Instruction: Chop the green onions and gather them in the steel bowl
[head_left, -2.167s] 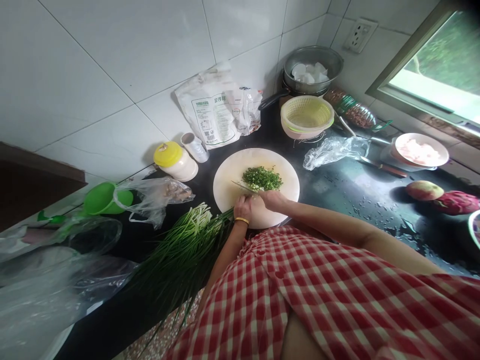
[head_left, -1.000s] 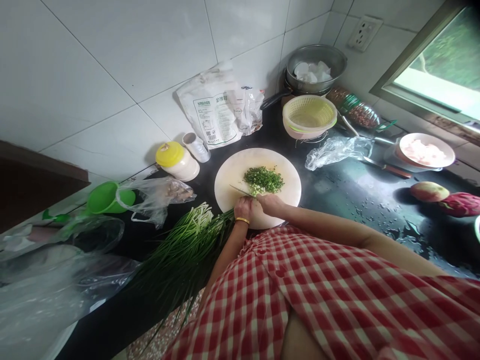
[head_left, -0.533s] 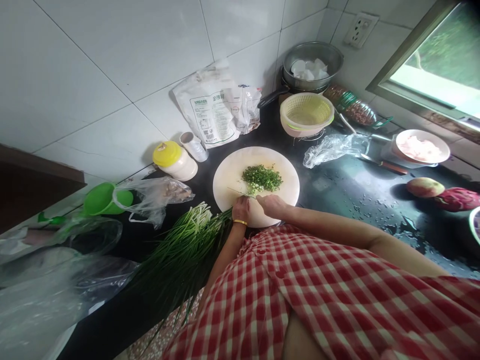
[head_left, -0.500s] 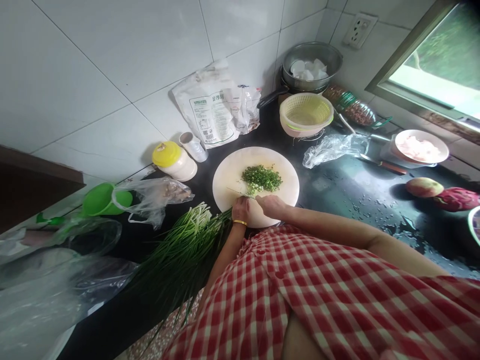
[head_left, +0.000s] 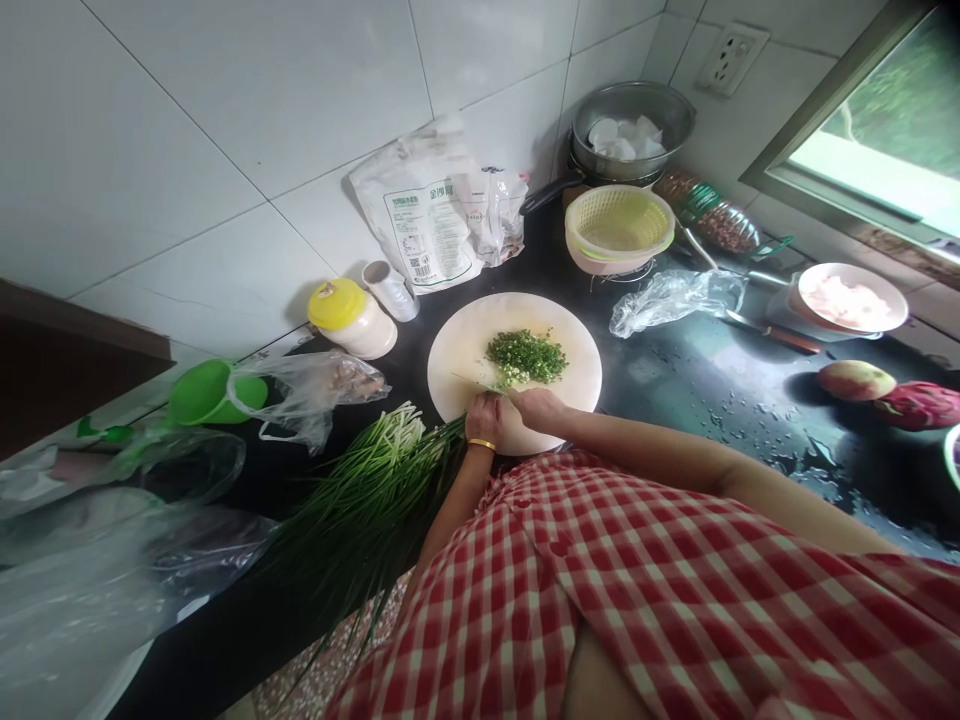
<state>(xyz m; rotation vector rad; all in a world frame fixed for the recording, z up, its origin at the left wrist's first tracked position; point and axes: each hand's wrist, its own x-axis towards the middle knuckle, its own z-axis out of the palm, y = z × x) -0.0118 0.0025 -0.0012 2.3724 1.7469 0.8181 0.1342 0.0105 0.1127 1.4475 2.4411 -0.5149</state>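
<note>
A round pale cutting board (head_left: pixel 465 340) lies on the black counter with a heap of chopped chives (head_left: pixel 526 356) on it. My left hand (head_left: pixel 486 420), with a gold bangle at the wrist, is curled over the cut end of a long bunch of chives (head_left: pixel 375 490) at the board's near edge. Close beside it, my right hand (head_left: pixel 536 406) grips a knife (head_left: pixel 474 381). The thin blade points left across the board, just in front of my left fingers. My red checked clothing hides the lower part of the view.
A yellow-lidded jar (head_left: pixel 349 318), a white cup (head_left: pixel 390 290) and food bags (head_left: pixel 427 220) stand behind the board. A green cup (head_left: pixel 206 392) and plastic bags (head_left: pixel 315 385) are left. A yellow colander (head_left: pixel 619 228), metal pot (head_left: pixel 628 120), pink plate (head_left: pixel 851 297) and fruit (head_left: pixel 855 380) are right.
Both hands stay at the board's near edge. The knife blade shifts only slightly beside the chopped heap. The view wobbles a little.
</note>
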